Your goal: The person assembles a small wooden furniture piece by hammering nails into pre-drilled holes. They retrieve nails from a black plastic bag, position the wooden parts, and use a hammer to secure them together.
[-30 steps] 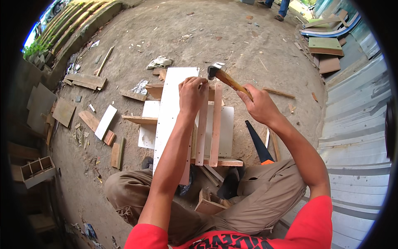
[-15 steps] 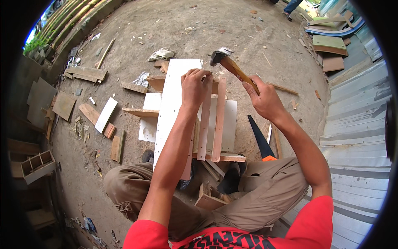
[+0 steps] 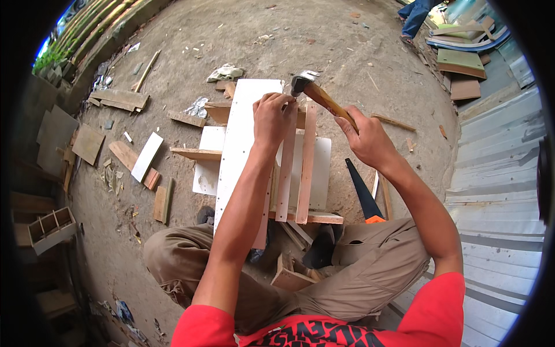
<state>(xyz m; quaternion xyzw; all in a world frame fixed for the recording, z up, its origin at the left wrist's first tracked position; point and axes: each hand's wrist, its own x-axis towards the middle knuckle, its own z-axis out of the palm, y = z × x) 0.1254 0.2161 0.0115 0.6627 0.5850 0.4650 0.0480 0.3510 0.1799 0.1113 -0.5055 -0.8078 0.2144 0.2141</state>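
Observation:
My right hand (image 3: 365, 134) is wrapped round the wooden handle of a claw hammer (image 3: 327, 99). The hammer's dark head is right by the fingertips of my left hand (image 3: 270, 121). Those fingers are pinched together at the far end of a thin wooden slat (image 3: 285, 173); whatever is between them is too small to make out. A second slat (image 3: 306, 168) runs beside it to the right. Both lie across wooden crosspieces of a frame, next to a long white board (image 3: 245, 124) dotted with small dark marks. My left forearm covers part of this board.
A handsaw (image 3: 363, 191) with an orange handle lies right of the frame. Wood offcuts (image 3: 147, 159) are scattered on the ground to the left. Corrugated metal sheets (image 3: 497, 220) line the right side. At the top right, another person's leg (image 3: 415, 20) shows.
The hammer head has come down slightly closer to my left fingertips, and my right hand has shifted a little left. The other person's leg has come further into view.

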